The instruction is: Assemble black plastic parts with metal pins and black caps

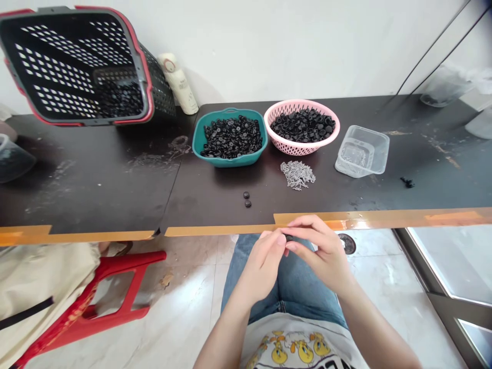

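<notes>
My left hand (265, 261) and my right hand (321, 251) meet over my lap, just off the table's front edge. Between their fingertips they pinch a small round black plastic part (288, 238), mostly covered by the fingers. Two similar black round parts (246, 199) lie on the table beyond my left hand. Farther back stand a teal basket (229, 162) full of black round pieces and a pink basket (300, 149) heaped with black caps. In front of the pink one is a pile of small grey pins (298, 175).
A clear plastic tub (363, 151) holds a few small pieces, with a black bit (407, 182) to its right. A large crate (146, 77) lies tipped at the back left beside a white bottle (180, 87). Tape (219, 230) lines the table edge; a red stool (126, 292) stands left.
</notes>
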Demonstrator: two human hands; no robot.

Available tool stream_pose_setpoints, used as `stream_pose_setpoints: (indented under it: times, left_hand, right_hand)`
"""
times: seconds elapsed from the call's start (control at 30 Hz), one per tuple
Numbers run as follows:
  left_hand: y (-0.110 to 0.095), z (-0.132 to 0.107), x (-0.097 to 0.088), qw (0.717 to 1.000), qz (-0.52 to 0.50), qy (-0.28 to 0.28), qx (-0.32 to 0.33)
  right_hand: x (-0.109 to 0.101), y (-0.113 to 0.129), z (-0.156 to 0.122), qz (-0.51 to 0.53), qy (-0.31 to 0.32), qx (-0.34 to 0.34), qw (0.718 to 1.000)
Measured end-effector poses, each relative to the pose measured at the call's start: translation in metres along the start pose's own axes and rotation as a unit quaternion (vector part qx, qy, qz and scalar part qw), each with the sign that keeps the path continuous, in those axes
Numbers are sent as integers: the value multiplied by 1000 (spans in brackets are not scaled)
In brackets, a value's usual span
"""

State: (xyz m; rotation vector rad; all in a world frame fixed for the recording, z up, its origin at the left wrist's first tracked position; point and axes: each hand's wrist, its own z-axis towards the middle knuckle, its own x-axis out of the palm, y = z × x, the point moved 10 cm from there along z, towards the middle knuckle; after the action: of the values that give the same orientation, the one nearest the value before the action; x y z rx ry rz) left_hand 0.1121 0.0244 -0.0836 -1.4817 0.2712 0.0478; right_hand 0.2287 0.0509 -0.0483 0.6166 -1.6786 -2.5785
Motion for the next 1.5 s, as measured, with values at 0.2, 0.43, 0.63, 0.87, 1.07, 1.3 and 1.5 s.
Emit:
stream_pose_setpoints:
  times: [0.2, 0.43, 0.63, 0.87, 1.07, 1.3, 1.5]
  left_hand:
    - [-28, 48, -63, 962, 254, -82, 48]
    - [-47, 175, -144, 845, 523, -101, 41]
    - [-3, 256, -145, 808, 585, -10, -68]
    - [17, 269, -151, 815, 571, -24, -100]
    - [8, 265, -154, 835, 543, -56, -73]
    - [-42, 233, -157, 892, 417, -165, 65]
    - [-63, 133, -129, 967, 153, -157, 133]
  right_hand:
    - [4, -53, 58, -124, 41, 31, 991]
    - [65, -56, 87, -349, 147, -44, 925]
    - [79, -49, 84, -335, 173, -56, 924]
    - [-1, -85, 122, -388, 83, 28, 917]
    - [-20, -108, 158, -422, 67, 62, 902]
    - [-20, -114, 162, -426, 77, 71, 898]
    - [-22, -106, 150, -405, 54, 27, 912]
